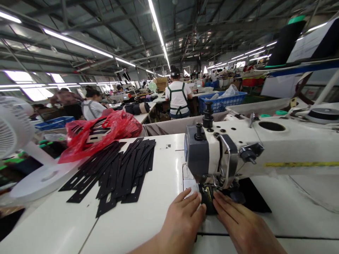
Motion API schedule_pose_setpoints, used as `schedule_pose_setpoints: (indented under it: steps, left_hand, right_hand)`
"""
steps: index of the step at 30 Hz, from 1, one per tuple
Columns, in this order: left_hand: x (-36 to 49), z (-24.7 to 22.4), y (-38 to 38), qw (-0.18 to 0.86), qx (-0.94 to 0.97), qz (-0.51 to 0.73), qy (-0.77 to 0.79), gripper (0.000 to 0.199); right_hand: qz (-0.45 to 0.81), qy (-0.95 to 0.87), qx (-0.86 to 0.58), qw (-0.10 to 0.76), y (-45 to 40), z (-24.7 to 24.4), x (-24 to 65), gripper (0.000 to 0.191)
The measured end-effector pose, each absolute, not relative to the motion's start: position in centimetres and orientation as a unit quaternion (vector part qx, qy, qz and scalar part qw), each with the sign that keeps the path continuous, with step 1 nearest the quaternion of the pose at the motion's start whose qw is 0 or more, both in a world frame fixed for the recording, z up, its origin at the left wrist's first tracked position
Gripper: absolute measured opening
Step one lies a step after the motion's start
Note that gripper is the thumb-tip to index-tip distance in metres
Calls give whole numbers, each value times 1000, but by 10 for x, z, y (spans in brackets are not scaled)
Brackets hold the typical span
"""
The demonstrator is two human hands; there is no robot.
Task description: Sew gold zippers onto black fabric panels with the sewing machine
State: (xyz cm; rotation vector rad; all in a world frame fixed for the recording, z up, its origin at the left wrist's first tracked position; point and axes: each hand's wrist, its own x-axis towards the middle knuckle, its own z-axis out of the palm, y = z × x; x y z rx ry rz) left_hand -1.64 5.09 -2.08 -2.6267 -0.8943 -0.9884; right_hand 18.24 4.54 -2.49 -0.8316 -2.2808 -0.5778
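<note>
Both hands lie at the front of a white sewing machine (265,141), just below its needle area. My left hand (184,215) rests with fingers spread on the left edge of a black piece with a gold zipper (209,194). From the right, my right hand (238,218) presses the same piece, its fingers stretched out and close together. The zipper runs between the two hands, its far end hidden under the machine head. A flat black panel (255,197) lies behind my right hand. Many black strips with slots (122,173) are heaped on the table to the left.
A red plastic bag (116,125) sits behind the strips, beside a white fan (13,130) on the left. Beyond the table are a blue crate (222,102) and a person in a white shirt (178,97). A black thread cone (286,44) stands upper right.
</note>
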Motion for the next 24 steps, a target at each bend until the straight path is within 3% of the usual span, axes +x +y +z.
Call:
schedule_pose_setpoints:
  steps: [20,24]
  left_hand:
    - [-13,-11,62,129,-896,-300,-302,28]
    - [-13,-11,68,112,-896,-297,-310,28]
  right_hand:
    - [-254,-867,-312,293,57,-18,179,46]
    - [-213,-865,-338,305,64,-25,179,44]
